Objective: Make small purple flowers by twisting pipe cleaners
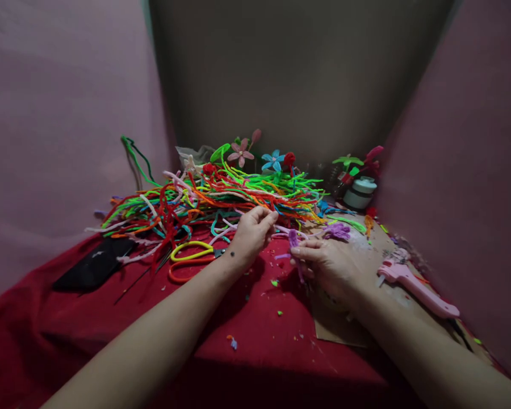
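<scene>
My right hand (332, 264) pinches a purple pipe cleaner piece (293, 240), which stands upright with its lower end hanging below the fingers. To its left, my left hand (255, 230) has thumb and forefinger pressed together near the front of the pile; what they hold, if anything, is too small to make out. Light purple stems (281, 232) lie between the two hands. Just beyond my right hand is a purple fuzzy bundle (337, 231). Scissors (191, 261) with yellow and orange handles rest beside my left wrist.
A big pile of coloured pipe cleaners (238, 193) spreads across the back, with fuzzy flowers behind. A black phone-like object (93, 264) lies left. At right are a pink glue gun (421, 287), a cardboard sheet (336, 329) and a pale-lidded jar (360, 193). Scraps dot the red cloth (264, 352).
</scene>
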Demonstrator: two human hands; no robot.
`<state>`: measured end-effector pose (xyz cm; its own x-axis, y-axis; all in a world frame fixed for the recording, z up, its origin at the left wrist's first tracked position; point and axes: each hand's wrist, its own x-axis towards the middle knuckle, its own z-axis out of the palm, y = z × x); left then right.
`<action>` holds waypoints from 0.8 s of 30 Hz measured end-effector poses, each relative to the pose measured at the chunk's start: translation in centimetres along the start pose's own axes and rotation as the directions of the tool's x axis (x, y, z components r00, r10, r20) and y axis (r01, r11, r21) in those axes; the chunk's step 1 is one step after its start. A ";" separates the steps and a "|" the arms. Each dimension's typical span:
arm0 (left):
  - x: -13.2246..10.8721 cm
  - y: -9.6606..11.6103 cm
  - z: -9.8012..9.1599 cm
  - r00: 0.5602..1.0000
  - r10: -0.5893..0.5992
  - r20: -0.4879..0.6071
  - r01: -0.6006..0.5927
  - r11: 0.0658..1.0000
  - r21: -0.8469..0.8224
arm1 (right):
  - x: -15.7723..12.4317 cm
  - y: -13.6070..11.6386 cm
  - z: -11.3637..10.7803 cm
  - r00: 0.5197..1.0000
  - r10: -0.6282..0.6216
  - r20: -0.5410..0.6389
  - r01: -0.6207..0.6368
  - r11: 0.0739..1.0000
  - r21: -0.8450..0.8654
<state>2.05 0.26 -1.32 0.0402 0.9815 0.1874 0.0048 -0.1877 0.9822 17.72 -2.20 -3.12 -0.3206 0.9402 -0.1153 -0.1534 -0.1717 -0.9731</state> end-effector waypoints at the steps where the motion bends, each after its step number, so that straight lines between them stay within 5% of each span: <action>1: 0.0 0.0 -0.2 0.997 -0.044 0.058 0.044 0.999 -0.001 | 0.2 0.0 -0.1 1.000 -0.020 -0.009 0.020 0.999 0.041; 3: -0.1 0.0 -0.3 0.972 -0.112 0.208 0.094 0.991 0.091 | 0.6 0.2 -0.5 0.998 -0.052 -0.024 0.054 0.995 0.083; 6: -0.4 -0.1 0.1 0.933 -0.100 0.345 0.020 0.974 0.227 | 1.1 0.4 -1.0 0.997 -0.054 -0.050 0.058 0.995 0.079; 10: -0.7 0.1 0.5 0.963 0.000 0.269 -0.075 0.961 0.268 | 1.1 0.4 -1.0 0.997 -0.067 -0.048 0.073 0.989 0.132; 15: -0.6 0.0 0.4 0.979 -0.038 0.202 0.013 0.992 0.127 | 0.9 0.0 -0.6 0.996 -0.071 -0.052 0.078 0.986 0.147; 24: -1.1 -0.3 0.8 0.930 -0.161 0.331 0.157 0.987 0.040 | 0.7 0.0 -0.2 0.995 -0.051 -0.090 0.068 0.977 0.202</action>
<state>2.84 -0.83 -1.85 0.3675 0.9299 0.0116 0.0510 -0.0326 0.9982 17.74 -1.50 -3.21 -0.2266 0.9704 -0.0834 -0.3605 -0.1631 -0.9184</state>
